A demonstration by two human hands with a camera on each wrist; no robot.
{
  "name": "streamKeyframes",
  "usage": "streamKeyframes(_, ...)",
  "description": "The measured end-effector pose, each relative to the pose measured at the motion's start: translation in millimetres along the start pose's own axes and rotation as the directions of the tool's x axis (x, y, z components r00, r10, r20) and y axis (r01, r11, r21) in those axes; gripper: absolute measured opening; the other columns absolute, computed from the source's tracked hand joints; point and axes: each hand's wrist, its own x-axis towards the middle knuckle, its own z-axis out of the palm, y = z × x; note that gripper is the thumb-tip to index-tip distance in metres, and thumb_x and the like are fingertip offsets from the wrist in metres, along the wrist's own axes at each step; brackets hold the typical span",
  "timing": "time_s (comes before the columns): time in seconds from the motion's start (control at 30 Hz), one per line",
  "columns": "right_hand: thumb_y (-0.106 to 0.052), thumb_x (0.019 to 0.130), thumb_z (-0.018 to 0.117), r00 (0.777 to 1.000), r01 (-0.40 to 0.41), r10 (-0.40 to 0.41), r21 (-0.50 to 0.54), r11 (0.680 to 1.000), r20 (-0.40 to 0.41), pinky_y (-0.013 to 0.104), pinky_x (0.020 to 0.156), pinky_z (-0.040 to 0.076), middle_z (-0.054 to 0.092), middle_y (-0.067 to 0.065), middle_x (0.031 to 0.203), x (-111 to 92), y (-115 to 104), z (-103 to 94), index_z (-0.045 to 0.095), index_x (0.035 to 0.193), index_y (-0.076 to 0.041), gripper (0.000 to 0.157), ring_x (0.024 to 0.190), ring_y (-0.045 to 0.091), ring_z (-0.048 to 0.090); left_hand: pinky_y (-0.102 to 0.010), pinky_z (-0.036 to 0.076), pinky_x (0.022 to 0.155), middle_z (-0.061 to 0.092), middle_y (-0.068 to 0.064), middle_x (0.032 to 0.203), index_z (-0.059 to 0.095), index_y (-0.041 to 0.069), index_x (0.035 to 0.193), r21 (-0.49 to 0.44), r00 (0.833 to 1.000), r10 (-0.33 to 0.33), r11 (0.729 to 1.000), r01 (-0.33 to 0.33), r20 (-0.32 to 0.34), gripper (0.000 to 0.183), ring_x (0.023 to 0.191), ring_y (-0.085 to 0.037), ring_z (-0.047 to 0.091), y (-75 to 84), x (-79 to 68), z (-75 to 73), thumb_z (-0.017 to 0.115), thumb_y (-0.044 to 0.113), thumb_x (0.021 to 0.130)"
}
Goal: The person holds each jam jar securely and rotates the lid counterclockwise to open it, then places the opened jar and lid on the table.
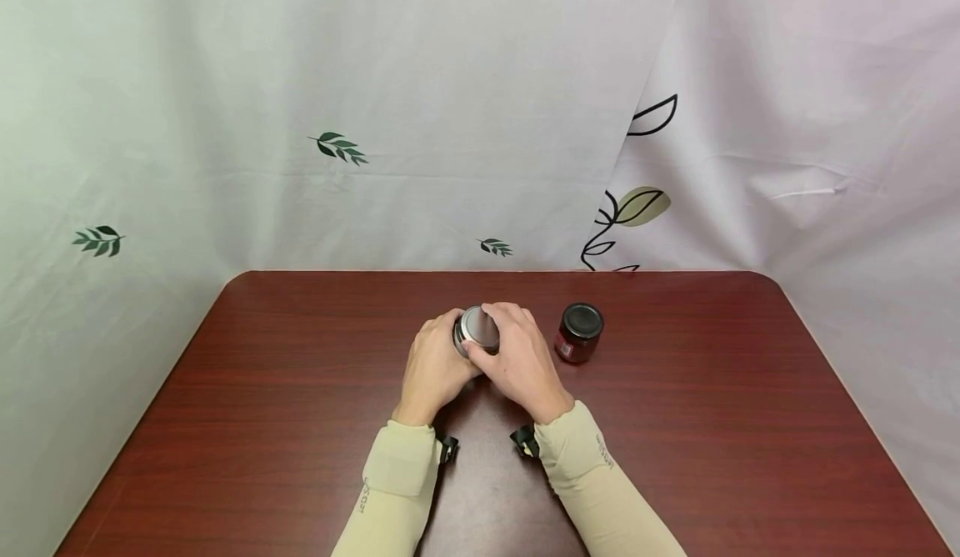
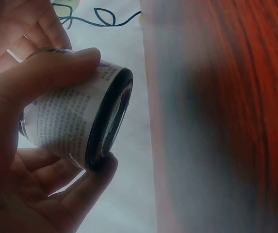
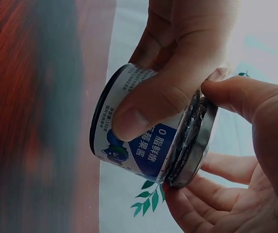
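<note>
Jar point(image 3: 146, 158) sits in your left grip point(image 1: 435, 365), with the thumb pressed flat along the label point(image 3: 158, 148) and the fingers curled round the other side. One fingertip reaches the dark rim of the base. The jar is held above the counter point(image 1: 262, 440), near its far middle, base down and slightly tilted, so your left wrist view catches part of the underside. Its label is white and blue, with printed characters and a small blue cartoon berry.

Your right grip point(image 1: 521, 361) holds the silver lid point(image 1: 478, 329) at the jar's mouth, thumb on one edge and fingers on the opposite one. You cannot tell from these views whether the lid is screwed tight.

Just right of your right grip, apart from it, a second, dark jar point(image 1: 579, 332) stands upright on the counter, with a black lid and a partly red label. You wear pale yellow sleeves point(image 1: 401, 465). Behind the counter hangs white cloth point(image 1: 450, 82) with leaf prints.
</note>
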Motion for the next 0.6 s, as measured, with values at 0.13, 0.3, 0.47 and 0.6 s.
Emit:
streamKeyframes(0.13, -0.026, 0.085, 0.08, 1.0, 0.005, -0.004, -0.004, 1.0, 0.009, 0.043, 0.098, 0.047, 0.063, 0.015, 0.123, 0.2, 0.3, 0.0, 0.063, 0.128, 0.004, 0.055, 0.115, 0.033, 0.056, -0.045, 0.053, 0.087, 0.07, -0.014, 0.107, 0.066, 0.0, 0.119, -0.003, 1.0, 0.003, 1.0, -0.003, -0.003, 0.06, 0.099, -0.033, 0.064, -0.2, -0.2, -0.1, 0.088, 0.027, 0.07)
streamKeyframes(0.3, -0.026, 0.085, 0.08, 1.0, 0.015, -0.014, -0.012, 1.0, 0.015, 0.043, 0.098, 0.047, 0.063, 0.015, 0.124, 0.3, 0.7, -0.6, 0.063, 0.128, 0.003, 0.055, 0.115, 0.032, 0.056, -0.045, 0.053, 0.087, 0.069, -0.015, 0.11, 0.065, 0.0, 0.121, -0.008, 1.0, -0.001, 1.0, 0.001, 0.004, 0.062, 0.101, -0.034, 0.064, -0.2, -0.4, -0.3, 0.088, 0.029, 0.071)
streamKeyframes(0.47, -0.026, 0.085, 0.079, 1.0, 0.025, -0.024, -0.023, 0.999, 0.02, 0.043, 0.099, 0.047, 0.062, 0.015, 0.124, -0.4, 1.3, -0.6, 0.063, 0.128, 0.003, 0.055, 0.115, 0.032, 0.056, -0.046, 0.053, 0.088, 0.069, -0.016, 0.111, 0.064, -0.001, 0.123, -0.011, 1.0, -0.01, 1.0, 0.01, 0.013, 0.064, 0.103, -0.034, 0.064, -0.2, -1.0, -0.3, 0.088, 0.029, 0.072)
streamKeyframes(0.6, -0.026, 0.085, 0.079, 0.999, 0.027, -0.027, -0.027, 0.999, 0.022, 0.043, 0.099, 0.046, 0.062, 0.015, 0.125, -0.1, 1.5, -0.4, 0.062, 0.129, 0.002, 0.055, 0.116, 0.032, 0.056, -0.046, 0.053, 0.088, 0.069, -0.015, 0.111, 0.064, 0.0, 0.123, -0.013, 1.0, -0.018, 1.0, 0.018, 0.021, 0.063, 0.103, -0.034, 0.063, -0.5, -0.8, -0.5, 0.088, 0.029, 0.072)
